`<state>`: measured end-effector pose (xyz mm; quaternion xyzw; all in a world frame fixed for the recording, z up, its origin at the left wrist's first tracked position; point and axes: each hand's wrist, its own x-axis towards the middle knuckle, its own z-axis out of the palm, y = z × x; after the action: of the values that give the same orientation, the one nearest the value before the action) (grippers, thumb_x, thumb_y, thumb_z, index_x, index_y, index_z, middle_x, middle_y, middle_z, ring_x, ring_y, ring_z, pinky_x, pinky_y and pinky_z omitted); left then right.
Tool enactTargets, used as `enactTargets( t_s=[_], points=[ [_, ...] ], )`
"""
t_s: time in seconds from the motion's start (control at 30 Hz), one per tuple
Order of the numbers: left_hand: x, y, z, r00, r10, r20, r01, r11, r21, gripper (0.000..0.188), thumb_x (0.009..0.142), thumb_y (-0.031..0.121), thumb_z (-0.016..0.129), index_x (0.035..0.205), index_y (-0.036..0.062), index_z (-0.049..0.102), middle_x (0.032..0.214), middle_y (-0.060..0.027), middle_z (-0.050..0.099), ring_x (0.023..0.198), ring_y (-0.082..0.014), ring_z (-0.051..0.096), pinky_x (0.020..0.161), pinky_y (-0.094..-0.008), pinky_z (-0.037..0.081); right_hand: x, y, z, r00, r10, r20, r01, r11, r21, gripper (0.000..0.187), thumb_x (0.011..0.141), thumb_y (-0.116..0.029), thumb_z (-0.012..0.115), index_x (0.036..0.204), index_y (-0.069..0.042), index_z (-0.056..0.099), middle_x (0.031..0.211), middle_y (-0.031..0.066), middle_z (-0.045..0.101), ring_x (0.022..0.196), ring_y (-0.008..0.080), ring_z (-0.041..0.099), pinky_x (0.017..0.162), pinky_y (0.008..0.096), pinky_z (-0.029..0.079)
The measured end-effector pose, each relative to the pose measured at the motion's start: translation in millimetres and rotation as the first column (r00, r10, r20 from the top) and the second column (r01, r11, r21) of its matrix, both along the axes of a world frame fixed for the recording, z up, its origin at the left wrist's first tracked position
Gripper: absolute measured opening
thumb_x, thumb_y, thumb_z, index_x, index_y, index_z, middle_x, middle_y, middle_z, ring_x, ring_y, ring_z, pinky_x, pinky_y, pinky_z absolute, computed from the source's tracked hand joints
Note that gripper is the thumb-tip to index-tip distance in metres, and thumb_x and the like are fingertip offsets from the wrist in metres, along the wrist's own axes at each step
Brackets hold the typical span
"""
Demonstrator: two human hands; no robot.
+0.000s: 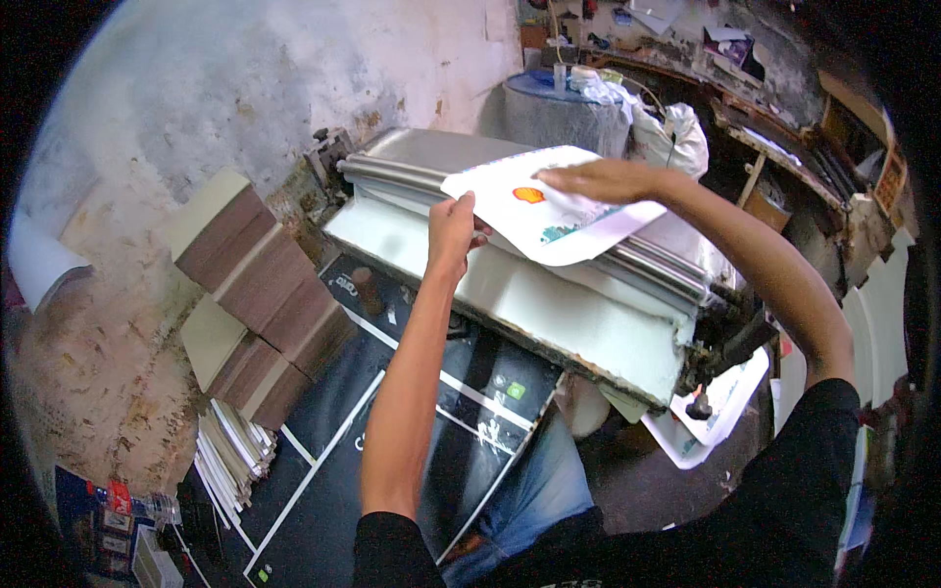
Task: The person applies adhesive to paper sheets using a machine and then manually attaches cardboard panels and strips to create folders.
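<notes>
A white printed sheet point(500, 201) with a small orange-and-yellow emblem and teal print lies tilted over the metal rollers point(652, 265) of a machine. My left hand point(453, 233) is closed on the sheet's left edge, pinching it between thumb and fingers. On the sheet's upper right part my right hand point(600, 181) lies flat, fingers stretched out and slightly blurred. Below the rollers runs a long trough point(578, 318) coated in white. The sheet hides the middle of the rollers.
Stacks of thick boards point(270, 279) with brown edges stand left of the machine. Loose white sheets point(233, 461) are piled below them on a dark table point(319, 485) with white lines. A blue-topped drum point(549, 113) stands behind. More printed sheets point(720, 412) lie lower right.
</notes>
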<state>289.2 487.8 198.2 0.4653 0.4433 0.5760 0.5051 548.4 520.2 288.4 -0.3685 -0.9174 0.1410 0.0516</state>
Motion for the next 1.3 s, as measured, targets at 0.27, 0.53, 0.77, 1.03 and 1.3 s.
enactTargets(
  t_s=[0.27, 0.53, 0.77, 1.03, 1.3],
  points=[
    [-12, -19, -3, 0.977, -0.014, -0.212, 0.014, 1.000, -0.001, 0.055, 0.098, 0.061, 0.049, 0.076, 0.0119, 0.059, 0.062, 0.0006, 0.058, 0.053, -0.0110, 0.057, 0.050, -0.0263, 0.039, 17, 71, -60, 0.917, -0.346, 0.198, 0.347, 0.937, 0.031, 0.110, 0.076, -0.096, 0.029, 0.162, -0.027, 0.017, 0.167, 0.0194, 0.004, 0.153, 0.0449, 0.004, 0.116, 0.0726, 0.005],
    [-33, -65, -6, 0.845, 0.197, -0.496, -0.026, 0.944, 0.330, 0.029, 0.096, 0.028, 0.067, 0.080, 0.0043, 0.059, 0.066, -0.0018, 0.063, 0.062, -0.0122, 0.062, 0.058, -0.0280, 0.047, 32, 118, -68, 0.865, -0.477, 0.157, 0.456, 0.877, 0.150, 0.115, 0.071, -0.098, 0.037, 0.161, -0.028, 0.021, 0.166, 0.0220, 0.011, 0.153, 0.0446, 0.008, 0.115, 0.0732, 0.007],
    [-30, -58, -22, 0.712, 0.440, -0.547, 0.105, 0.704, 0.703, 0.038, 0.081, 0.010, 0.078, 0.111, 0.0047, 0.056, 0.103, -0.0107, 0.064, 0.096, -0.0250, 0.064, 0.079, -0.0362, 0.049, 13, 96, -78, 0.878, -0.443, 0.181, 0.419, 0.895, 0.152, 0.114, 0.072, -0.098, 0.032, 0.161, -0.030, 0.014, 0.167, 0.0173, 0.007, 0.154, 0.0409, 0.005, 0.115, 0.0733, 0.007],
    [-5, -52, -39, 0.693, 0.487, -0.532, 0.162, 0.613, 0.773, 0.066, 0.075, 0.011, 0.084, 0.127, 0.0036, 0.043, 0.120, -0.0109, 0.064, 0.107, -0.0301, 0.059, 0.096, -0.0408, 0.042, 5, 80, -78, 0.847, -0.471, 0.247, 0.425, 0.879, 0.217, 0.104, 0.078, -0.094, 0.028, 0.161, -0.034, 0.010, 0.168, 0.0158, 0.006, 0.154, 0.0399, 0.007, 0.114, 0.0751, 0.006],
    [12, -41, -55, 0.693, 0.511, -0.509, 0.164, 0.575, 0.801, 0.068, 0.073, 0.009, 0.084, 0.127, 0.0054, 0.042, 0.119, -0.0092, 0.066, 0.106, -0.0299, 0.060, 0.096, -0.0404, 0.043, 11, 73, -86, 0.899, -0.389, 0.202, 0.351, 0.915, 0.197, 0.095, 0.085, -0.089, 0.029, 0.161, -0.036, 0.011, 0.167, 0.0182, 0.008, 0.153, 0.0430, 0.009, 0.113, 0.0762, 0.009]
  ],
)
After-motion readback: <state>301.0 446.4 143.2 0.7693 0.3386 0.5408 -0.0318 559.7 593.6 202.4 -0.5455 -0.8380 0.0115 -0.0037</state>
